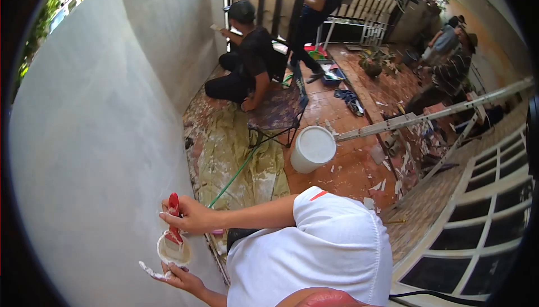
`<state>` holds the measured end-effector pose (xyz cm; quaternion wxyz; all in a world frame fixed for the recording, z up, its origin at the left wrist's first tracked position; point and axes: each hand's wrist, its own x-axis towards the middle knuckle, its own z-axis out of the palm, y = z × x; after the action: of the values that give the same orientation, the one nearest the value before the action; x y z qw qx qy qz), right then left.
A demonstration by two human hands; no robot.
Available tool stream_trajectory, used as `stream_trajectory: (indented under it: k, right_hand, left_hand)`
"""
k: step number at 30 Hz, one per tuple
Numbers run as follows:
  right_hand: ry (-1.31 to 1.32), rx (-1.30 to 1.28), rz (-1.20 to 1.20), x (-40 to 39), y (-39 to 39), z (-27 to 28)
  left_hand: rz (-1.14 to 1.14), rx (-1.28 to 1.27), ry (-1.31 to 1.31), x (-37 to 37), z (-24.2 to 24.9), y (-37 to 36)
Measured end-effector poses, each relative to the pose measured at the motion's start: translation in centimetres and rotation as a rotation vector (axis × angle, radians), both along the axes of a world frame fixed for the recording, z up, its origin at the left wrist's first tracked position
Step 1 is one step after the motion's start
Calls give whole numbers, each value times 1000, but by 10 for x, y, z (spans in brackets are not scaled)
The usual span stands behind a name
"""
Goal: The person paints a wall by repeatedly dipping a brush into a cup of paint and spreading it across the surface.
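Note:
My right hand (188, 216) is closed on the red handle of a paintbrush (174, 217). The brush's bristles dip into a small round cup (182, 253) with pale paint inside. Below it, my left hand (178, 278) holds the cup from beneath and the side. A white-coated elongated shape (151, 271) sticks out at its fingertips; whether it is a painted finger or a tool I cannot tell. Both hands are close beside the pale wall (84, 166). White smears mark the fingers of my right hand.
A white bucket (314, 148) stands on the tiles near a folding chair (275, 107). A crouching person (247, 60) is by the wall; several others are farther back. A ladder (438, 110) crosses the right side. A stained cloth (236, 149) and green hose (238, 172) lie below.

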<state>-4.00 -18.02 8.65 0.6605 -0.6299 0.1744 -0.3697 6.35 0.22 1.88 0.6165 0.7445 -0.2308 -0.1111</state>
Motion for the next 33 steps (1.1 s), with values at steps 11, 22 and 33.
stream_trajectory:
  k: [11, 22, 33]
  right_hand:
    - [-93, 565, -228, -21, 20, -9]
    - [4, 711, -111, 32, 89, -30]
    - [-515, 732, 131, 147, 122, 75]
  left_hand:
    - [-56, -35, 4, 22, -6, 7]
    - [-28, -116, 124, 41, 25, 85]
    - [177, -348, 117, 53, 34, 151]
